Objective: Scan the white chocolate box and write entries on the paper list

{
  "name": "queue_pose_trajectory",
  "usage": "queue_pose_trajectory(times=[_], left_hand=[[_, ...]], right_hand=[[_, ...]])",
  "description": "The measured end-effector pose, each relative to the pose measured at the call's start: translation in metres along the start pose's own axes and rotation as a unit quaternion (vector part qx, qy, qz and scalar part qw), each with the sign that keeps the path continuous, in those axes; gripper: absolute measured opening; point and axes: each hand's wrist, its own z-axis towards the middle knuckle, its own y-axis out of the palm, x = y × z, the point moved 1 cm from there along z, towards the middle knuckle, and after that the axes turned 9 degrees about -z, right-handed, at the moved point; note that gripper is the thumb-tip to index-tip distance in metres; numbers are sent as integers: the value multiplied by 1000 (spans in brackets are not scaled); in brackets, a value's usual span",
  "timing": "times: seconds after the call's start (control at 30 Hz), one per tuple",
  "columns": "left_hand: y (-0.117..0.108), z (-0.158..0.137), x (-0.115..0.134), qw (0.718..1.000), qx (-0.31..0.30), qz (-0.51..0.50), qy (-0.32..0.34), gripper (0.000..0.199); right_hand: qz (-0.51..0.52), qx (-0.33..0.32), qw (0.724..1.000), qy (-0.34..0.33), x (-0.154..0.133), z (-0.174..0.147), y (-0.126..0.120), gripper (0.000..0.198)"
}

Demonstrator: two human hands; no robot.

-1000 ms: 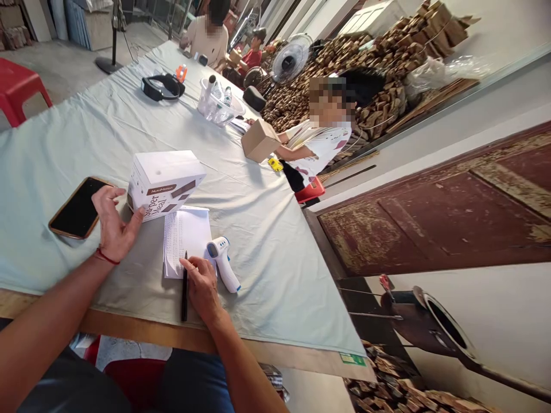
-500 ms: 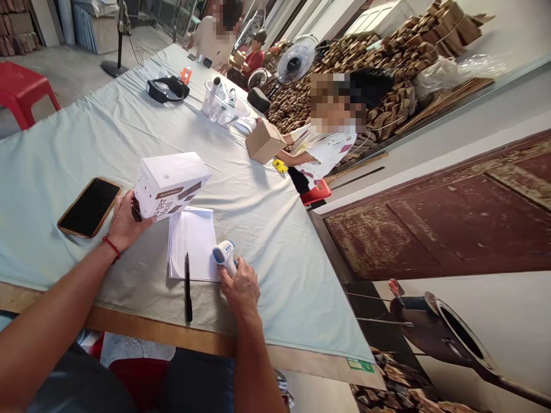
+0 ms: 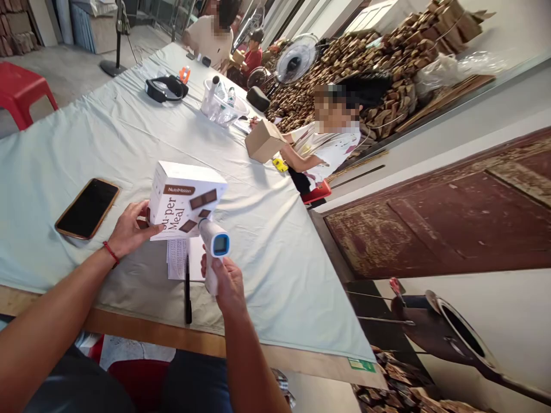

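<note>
Thermometer gun now off the surface and aimed at the tilted box

Half a second back the right hand (image 3: 230,284) was closing on the thermometer gun (image 3: 214,245) where it lay beside the notepad (image 3: 178,258); now its fingers are wrapped round the grip, the gun raised, nozzle near or touching the box front, blue-framed display facing the camera. The left hand (image 3: 129,229) has tipped the white "Super Meal" box (image 3: 183,201) up from the light green cloth of the surface (image 3: 267,252), fingers clasped on its left end, printed face toward the wearer. Judged: a reading on the box is in hand. The black pen (image 3: 187,292) lies unmoved on the notepad edge, the phone (image 3: 87,207) to the left
</note>
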Motion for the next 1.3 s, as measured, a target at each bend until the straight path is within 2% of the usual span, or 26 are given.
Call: queue_pose_trajectory(times=[0.1,0.17,0.43,0.6,0.77,1.0,1.2,1.3], left_hand=[[-1,-1,-1,999,-21,23,34,69],[-1,-2,-1,998,-26,27,42,68],[2,-1,-7,999,-22,4,39,59],[2,0,-10,998,-19,6,52,60],[1,-1,-6,998,-29,11,47,62],[0,-1,0,999,-34,3,23,63],[0,-4,1,998,-10,39,46,64],[0,-4,1,997,12,54,58,61]], right_hand=[[2,-30,999,-16,-2,3,17,48],[0,-33,999,-24,2,4,21,47],[-10,-51,998,-18,33,9,23,51],[-25,-44,998,-22,39,10,21,47],[-13,-52,998,-21,40,8,21,49],[-47,-56,997,-28,37,9,20,50],[15,-49,999,14,23,1,25,50],[0,-14,1000,21,17,-6,21,47]])
